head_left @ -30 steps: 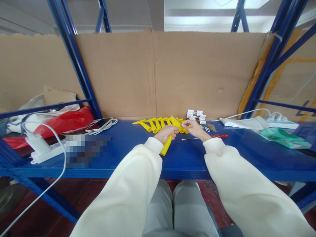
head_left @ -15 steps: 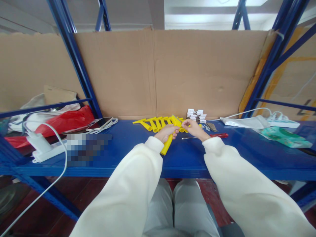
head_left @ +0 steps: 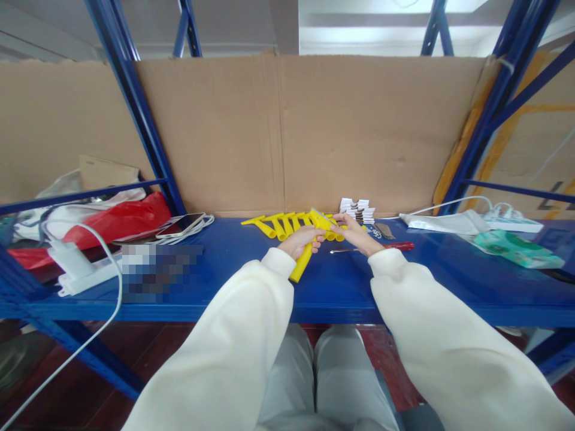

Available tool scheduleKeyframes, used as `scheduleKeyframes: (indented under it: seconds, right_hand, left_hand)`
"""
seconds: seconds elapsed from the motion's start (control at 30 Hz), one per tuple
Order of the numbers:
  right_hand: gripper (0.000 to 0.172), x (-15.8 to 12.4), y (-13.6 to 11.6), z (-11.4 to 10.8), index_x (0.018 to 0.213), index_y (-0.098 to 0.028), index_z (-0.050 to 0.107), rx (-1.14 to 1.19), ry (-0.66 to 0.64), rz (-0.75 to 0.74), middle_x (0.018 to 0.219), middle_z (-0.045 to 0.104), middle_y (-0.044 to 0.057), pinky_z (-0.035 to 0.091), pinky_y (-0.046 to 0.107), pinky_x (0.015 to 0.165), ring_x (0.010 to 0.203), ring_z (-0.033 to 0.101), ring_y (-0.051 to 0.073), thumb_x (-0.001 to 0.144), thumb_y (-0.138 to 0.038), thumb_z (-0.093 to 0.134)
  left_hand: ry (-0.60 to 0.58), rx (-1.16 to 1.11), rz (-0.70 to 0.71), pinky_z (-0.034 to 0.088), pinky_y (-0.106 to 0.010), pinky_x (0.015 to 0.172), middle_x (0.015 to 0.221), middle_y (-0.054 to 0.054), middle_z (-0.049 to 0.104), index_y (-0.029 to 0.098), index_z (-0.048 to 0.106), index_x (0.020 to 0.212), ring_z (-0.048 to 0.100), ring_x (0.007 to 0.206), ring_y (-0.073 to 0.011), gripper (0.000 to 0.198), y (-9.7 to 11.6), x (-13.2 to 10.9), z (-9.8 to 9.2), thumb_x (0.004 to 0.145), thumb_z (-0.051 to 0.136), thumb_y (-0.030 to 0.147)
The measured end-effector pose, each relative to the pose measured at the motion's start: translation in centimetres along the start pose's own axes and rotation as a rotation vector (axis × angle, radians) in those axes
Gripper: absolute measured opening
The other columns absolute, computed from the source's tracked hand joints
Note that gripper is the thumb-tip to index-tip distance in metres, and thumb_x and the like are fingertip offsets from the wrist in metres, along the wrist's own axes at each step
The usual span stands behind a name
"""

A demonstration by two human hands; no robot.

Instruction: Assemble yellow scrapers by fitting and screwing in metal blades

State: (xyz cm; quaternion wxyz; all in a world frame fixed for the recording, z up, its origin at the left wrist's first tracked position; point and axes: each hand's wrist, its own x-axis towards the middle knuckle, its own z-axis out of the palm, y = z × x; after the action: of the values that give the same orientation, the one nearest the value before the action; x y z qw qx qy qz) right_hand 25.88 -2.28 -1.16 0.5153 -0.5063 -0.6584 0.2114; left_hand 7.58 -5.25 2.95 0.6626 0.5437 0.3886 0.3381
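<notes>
My left hand [head_left: 302, 240] is wrapped around the handle of a yellow scraper [head_left: 302, 267], whose tube end slants down toward me. Its wide head points up and away, with a thin pale strip along the far edge. My right hand [head_left: 353, 233] closes its thumb and fingers on the right side of that head; anything small between them is hidden. Behind my hands lies a row of similar yellow scrapers [head_left: 278, 228]. A screwdriver with a red handle [head_left: 399, 246] lies under and beside my right wrist.
Small white packets [head_left: 358, 209] are stacked by the cardboard wall [head_left: 215, 137]. Small metal pieces [head_left: 383, 230] lie near them. To the left are a white power strip [head_left: 92, 275] with a cable and a red bag [head_left: 139, 218]; to the right, a green tissue pack [head_left: 516, 248].
My right hand has shifted slightly left, its fingers now opened out more along the scraper's head. My left hand keeps its hold on the handle.
</notes>
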Motion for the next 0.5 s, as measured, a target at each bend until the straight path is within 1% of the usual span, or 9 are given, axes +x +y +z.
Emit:
scheduleKeyframes:
  seconds: [0.1,0.2,0.3,0.4,0.5]
  right_hand:
    - [0.030,-0.17,-0.33,-0.01,0.110,-0.023,0.061,0.029,-0.024,0.050,0.125,0.065,0.007,0.048,0.037,0.100,0.116,0.060,0.020,0.082,-0.032,0.067]
    - [0.030,-0.32,-0.60,-0.14,0.111,-0.023,0.061,0.046,-0.024,0.056,0.126,0.065,0.007,0.047,0.037,0.103,0.120,0.059,0.020,0.082,-0.030,0.066]
    - [0.030,-0.42,-0.62,-0.19,0.110,-0.023,0.063,0.037,-0.009,0.037,0.125,0.066,0.007,0.046,0.038,0.104,0.121,0.058,0.021,0.082,-0.031,0.066]
    - [0.030,-0.31,-0.52,-0.06,0.109,-0.024,0.064,0.017,0.011,0.033,0.124,0.066,0.006,0.046,0.038,0.104,0.119,0.059,0.021,0.081,-0.033,0.067]
    - [0.032,0.10,-0.67,-0.26,0.111,-0.024,0.063,-0.031,0.036,0.031,0.123,0.067,0.007,0.046,0.039,0.102,0.117,0.060,0.021,0.082,-0.037,0.067]
  left_hand:
    - [-0.014,0.005,0.003,0.023,-0.013,0.036,0.050,0.009,0.042,0.019,0.048,0.077,0.032,0.036,-0.0035,0.018,0.25,-0.46,0.12,0.090,0.052,0.008]
    - [-0.027,-0.003,0.013,0.023,-0.013,0.036,0.050,0.009,0.041,0.019,0.046,0.076,0.031,0.034,-0.0029,0.021,0.43,-0.87,0.26,0.093,0.047,0.006]
    - [-0.026,-0.008,0.015,0.023,-0.013,0.035,0.050,0.009,0.040,0.019,0.046,0.075,0.030,0.034,-0.0031,0.021,0.46,-0.98,0.34,0.092,0.048,0.006]
    - [-0.022,-0.001,0.016,0.023,-0.013,0.035,0.050,0.009,0.040,0.019,0.047,0.076,0.031,0.035,-0.0037,0.019,0.46,-0.87,0.32,0.090,0.050,0.006]
    - [-0.018,-0.004,0.018,0.023,-0.014,0.036,0.051,0.009,0.040,0.020,0.045,0.075,0.031,0.035,-0.0037,0.020,0.43,-0.71,0.18,0.090,0.049,0.007]
